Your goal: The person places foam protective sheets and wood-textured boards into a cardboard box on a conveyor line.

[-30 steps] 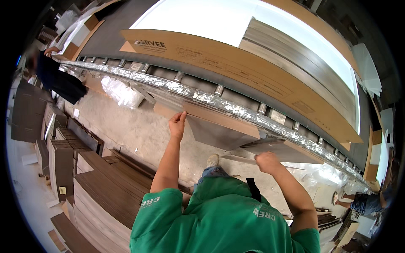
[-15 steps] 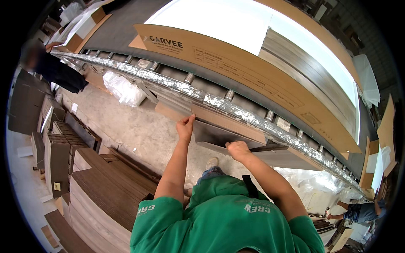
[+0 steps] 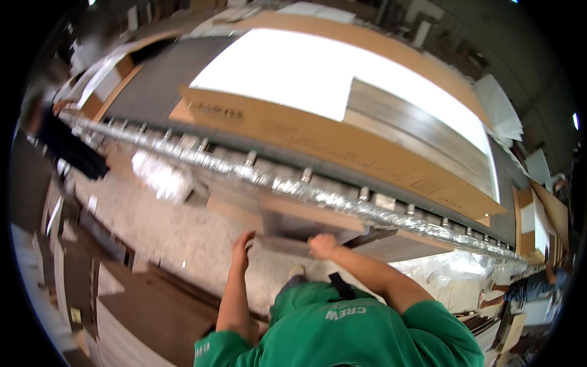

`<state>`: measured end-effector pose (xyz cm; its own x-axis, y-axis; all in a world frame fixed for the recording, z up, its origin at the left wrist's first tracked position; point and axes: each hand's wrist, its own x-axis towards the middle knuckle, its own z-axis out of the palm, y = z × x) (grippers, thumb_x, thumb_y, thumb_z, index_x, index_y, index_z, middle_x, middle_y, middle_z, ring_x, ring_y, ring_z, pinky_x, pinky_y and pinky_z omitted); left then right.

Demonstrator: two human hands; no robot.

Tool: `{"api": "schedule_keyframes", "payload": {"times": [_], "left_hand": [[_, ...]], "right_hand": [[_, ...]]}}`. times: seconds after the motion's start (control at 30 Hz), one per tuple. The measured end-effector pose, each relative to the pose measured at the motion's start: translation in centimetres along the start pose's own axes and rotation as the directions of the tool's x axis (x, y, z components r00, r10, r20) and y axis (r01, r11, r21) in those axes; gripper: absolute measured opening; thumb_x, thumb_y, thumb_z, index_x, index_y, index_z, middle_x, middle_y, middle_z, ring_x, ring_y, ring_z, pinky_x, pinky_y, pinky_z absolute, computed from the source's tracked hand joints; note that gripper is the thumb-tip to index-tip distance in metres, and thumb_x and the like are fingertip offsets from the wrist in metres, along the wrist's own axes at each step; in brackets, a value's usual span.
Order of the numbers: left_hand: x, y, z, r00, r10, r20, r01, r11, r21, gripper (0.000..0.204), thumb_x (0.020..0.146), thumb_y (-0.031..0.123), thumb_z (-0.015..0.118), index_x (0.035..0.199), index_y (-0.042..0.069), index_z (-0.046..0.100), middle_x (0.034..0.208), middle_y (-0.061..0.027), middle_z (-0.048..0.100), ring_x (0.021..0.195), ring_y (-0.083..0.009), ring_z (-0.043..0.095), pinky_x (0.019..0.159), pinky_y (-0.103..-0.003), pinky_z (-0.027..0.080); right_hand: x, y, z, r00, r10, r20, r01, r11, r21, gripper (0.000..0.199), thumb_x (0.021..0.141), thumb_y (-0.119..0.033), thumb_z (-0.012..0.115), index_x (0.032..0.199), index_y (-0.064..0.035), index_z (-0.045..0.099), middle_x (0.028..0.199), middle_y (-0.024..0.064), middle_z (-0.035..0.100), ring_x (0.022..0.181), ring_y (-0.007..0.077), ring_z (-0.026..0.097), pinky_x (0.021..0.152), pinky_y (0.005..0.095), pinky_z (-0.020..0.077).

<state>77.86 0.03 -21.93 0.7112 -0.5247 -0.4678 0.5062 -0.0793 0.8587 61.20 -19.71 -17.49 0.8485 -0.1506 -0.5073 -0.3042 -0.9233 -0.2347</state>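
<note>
My right hand (image 3: 322, 246) is closed over the top edge of a thin grey panel (image 3: 281, 245), near its right end. The panel stands below the near rail of a roller conveyor (image 3: 241, 173). At the panel's left end is my left hand (image 3: 241, 249), its fingers loosely bent and apart. Blur hides whether those fingertips touch the panel. Just beyond the panel, under the rail, more flat boards (image 3: 306, 223) and a brown cardboard sheet (image 3: 232, 214) lean in shadow.
On the conveyor lies an open cardboard box (image 3: 257, 122) with white foam (image 3: 275, 67) and wood-grain boards (image 3: 416, 125). Brown panels (image 3: 156, 309) are stacked at lower left. Clear plastic wrap (image 3: 162, 177) lies on the floor. Other people stand at far left (image 3: 64, 140) and far right (image 3: 529, 287).
The view has tilted, so the conveyor sits lower. My left hand has left the cardboard corner and come nearer me, to the panel's left end. My right hand keeps its hold.
</note>
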Motion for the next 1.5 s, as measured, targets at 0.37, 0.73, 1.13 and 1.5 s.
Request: {"api": "schedule_keyframes", "payload": {"times": [0.37, 0.73, 1.13, 1.5], "left_hand": [[-10.6, -18.8, -6.8, 0.694, -0.620, -0.367, 0.471, 0.776, -0.419, 0.063, 0.076, 0.058, 0.033, 0.108, 0.004, 0.040, 0.104, -0.0134, 0.041, 0.078, -0.0262, 0.046, 0.061, -0.036, 0.042], [-7.8, -9.6, 5.5, 0.940, -0.082, -0.332, -0.218, 0.604, -0.766, 0.085, 0.063, 0.070, 0.039, 0.124, 0.013, 0.024, 0.127, -0.0077, 0.026, 0.110, -0.0282, 0.033, 0.081, -0.047, 0.037], [-2.8, 21.5, 23.8, 0.810, 0.500, -0.307, -0.562, 0.511, -0.650, 0.043, 0.081, 0.031, 0.042, 0.113, 0.001, 0.040, 0.115, -0.0102, 0.042, 0.103, -0.0254, 0.041, 0.087, -0.040, 0.034], [4.6, 20.6, 42.3, 0.931, 0.355, -0.087, -0.358, 0.833, -0.423, 0.037, 0.078, 0.029, 0.053, 0.102, 0.001, 0.048, 0.099, -0.0075, 0.052, 0.089, -0.0195, 0.050, 0.076, -0.032, 0.043]], "right_hand": [[0.8, -3.2, -9.1, 0.986, -0.109, -0.127, 0.147, 0.928, 0.342, 0.015, 0.058, -0.013, 0.051, 0.058, 0.0008, 0.057, 0.061, 0.0214, 0.054, 0.063, 0.0338, 0.055, 0.057, 0.0401, 0.0445], [-23.8, 8.6, -28.1, 0.839, 0.364, -0.404, -0.057, 0.797, 0.601, 0.032, 0.069, -0.031, 0.062, 0.068, 0.0003, 0.052, 0.065, 0.0081, 0.053, 0.061, 0.0131, 0.048, 0.056, 0.0262, 0.0408], [-33.0, 39.0, -26.4, 0.490, 0.738, -0.464, 0.183, 0.433, 0.883, 0.049, 0.072, -0.036, 0.057, 0.098, 0.0052, 0.049, 0.089, 0.0157, 0.055, 0.081, 0.0239, 0.054, 0.072, 0.0346, 0.0432], [-32.0, 56.8, -18.6, 0.022, 0.939, -0.342, -0.399, 0.322, 0.858, 0.041, 0.081, -0.032, 0.040, 0.090, 0.0050, 0.055, 0.092, 0.0254, 0.053, 0.089, 0.0359, 0.051, 0.077, 0.0392, 0.0400]]}}
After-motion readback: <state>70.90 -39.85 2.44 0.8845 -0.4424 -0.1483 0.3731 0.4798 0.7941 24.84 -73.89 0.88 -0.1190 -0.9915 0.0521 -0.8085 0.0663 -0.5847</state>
